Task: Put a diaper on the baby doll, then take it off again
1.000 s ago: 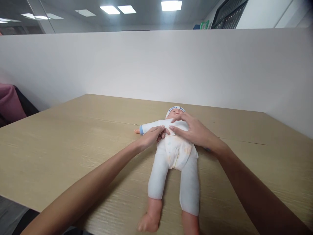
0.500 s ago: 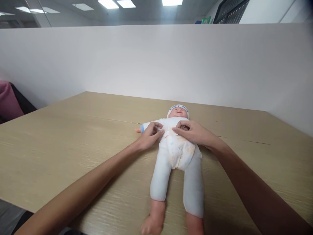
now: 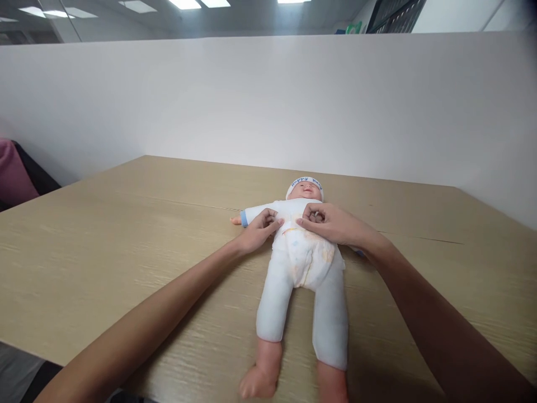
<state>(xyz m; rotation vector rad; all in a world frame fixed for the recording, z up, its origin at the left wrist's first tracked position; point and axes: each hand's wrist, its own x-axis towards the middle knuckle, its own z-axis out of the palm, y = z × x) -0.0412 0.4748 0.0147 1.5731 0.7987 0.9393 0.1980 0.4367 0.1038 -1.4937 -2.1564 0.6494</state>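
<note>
Diaper [image 3: 309,258] on doll [image 3: 295,207], between left hand [image 3: 259,229] and right hand [image 3: 333,224], both pinching its top edge

Ceiling lights [image 3: 184,4] glare white along the top edge; soft shadows dull the table [image 3: 104,240] toward the lower right; the upper right corner darkens.
</note>
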